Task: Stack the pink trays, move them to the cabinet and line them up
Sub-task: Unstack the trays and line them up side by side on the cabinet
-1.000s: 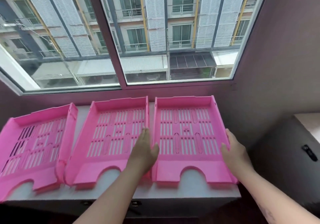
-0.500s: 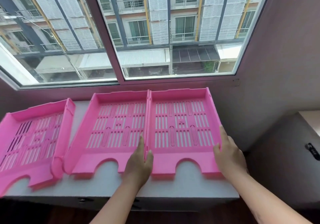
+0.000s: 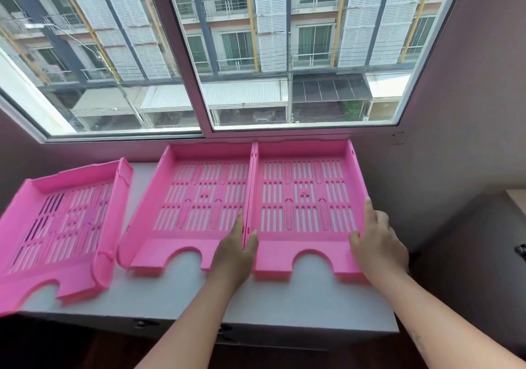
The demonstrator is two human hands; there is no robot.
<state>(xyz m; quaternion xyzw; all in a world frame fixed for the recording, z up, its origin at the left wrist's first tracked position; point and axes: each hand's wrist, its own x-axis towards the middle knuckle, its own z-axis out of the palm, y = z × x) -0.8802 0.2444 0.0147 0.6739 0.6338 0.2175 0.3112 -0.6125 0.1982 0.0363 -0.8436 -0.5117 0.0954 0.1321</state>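
Observation:
Three pink slotted trays lie side by side on the white cabinet top (image 3: 284, 297) under the window. The right tray (image 3: 307, 197) sits flush against the middle tray (image 3: 199, 197), both pushed back near the sill. My left hand (image 3: 234, 250) pinches the right tray's left wall, thumb inside it and fingers in the middle tray. My right hand (image 3: 378, 243) grips the same tray's right wall near its front corner. The left tray (image 3: 62, 223) lies skewed, apart from the others, its front corner hanging over the cabinet's edge.
A large window (image 3: 227, 55) stands right behind the trays. A dark wall (image 3: 469, 112) closes the right side. Lower right, a dark unit (image 3: 469, 269) carries a small black object (image 3: 521, 250). The cabinet's front edge shows dark handles (image 3: 145, 324).
Both hands have slid the right tray left and back until it touches the middle tray; the gap between them has closed. The left tray has not moved.

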